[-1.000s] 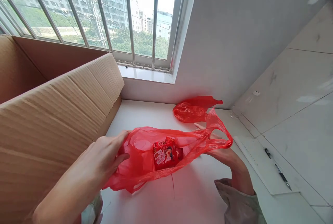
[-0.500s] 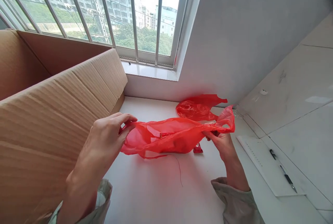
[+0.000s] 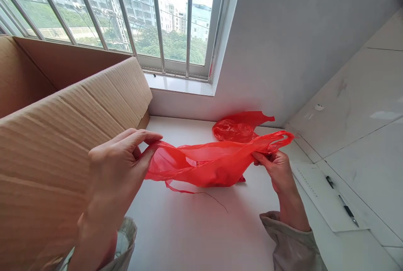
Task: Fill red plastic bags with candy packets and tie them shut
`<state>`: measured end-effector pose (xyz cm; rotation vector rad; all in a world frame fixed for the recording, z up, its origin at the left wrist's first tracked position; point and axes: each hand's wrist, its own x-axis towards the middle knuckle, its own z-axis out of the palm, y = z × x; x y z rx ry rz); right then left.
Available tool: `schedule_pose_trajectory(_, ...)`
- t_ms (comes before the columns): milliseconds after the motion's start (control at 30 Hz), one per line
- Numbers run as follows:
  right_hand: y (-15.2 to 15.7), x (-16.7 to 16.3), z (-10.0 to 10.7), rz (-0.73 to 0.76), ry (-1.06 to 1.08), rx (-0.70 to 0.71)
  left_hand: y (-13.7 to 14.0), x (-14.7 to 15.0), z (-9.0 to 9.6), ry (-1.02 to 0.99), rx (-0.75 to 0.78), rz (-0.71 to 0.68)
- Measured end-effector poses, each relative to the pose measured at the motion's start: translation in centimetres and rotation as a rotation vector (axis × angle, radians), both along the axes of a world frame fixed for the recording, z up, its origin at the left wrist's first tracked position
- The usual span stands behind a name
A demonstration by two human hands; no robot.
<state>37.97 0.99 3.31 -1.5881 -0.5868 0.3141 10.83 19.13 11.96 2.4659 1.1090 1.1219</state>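
A thin red plastic bag (image 3: 214,166) is stretched between my two hands above the white table. My left hand (image 3: 122,162) pinches its left end between thumb and fingers. At the other end my right hand (image 3: 275,166) grips the bag below a loop handle that sticks out to the right. Through the bag's opening shows a small red packet (image 3: 203,163), mostly hidden by the plastic. Part of another small red wrapper (image 3: 242,179) peeks out beneath the bag's right side. A thin red thread (image 3: 217,201) trails from a hanging strip of the bag.
A large open cardboard box (image 3: 69,132) fills the left side. Behind the held bag, a second crumpled red bag (image 3: 234,128) lies against the wall. To the right are a white notebook (image 3: 321,195), a pen (image 3: 349,211) and its black cap (image 3: 330,182). A barred window (image 3: 163,23) is behind.
My right hand has moved a little to the right, pulling the bag straighter and tauter. The left hand has risen slightly, and the small wrapper underneath is now more covered.
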Motion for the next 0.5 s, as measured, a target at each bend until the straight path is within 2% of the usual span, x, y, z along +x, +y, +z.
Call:
schedule_pose_trajectory(133, 0.4, -0.6, 0.3, 0.077, 0.007, -0.012, 0.6, 0.3, -0.6, 0.064, -0.059, -0.114)
schedule_pose_trajectory(233, 0.4, -0.7, 0.4, 0.109, -0.010, -0.027, 0.7, 0.3, -0.6, 0.082, -0.087, -0.116)
schedule_pose_trajectory(500, 0.1, 0.0, -0.1, 0.052, 0.023, -0.078, 1.6, -0.2, -0.6, 0.183, -0.090, -0.079)
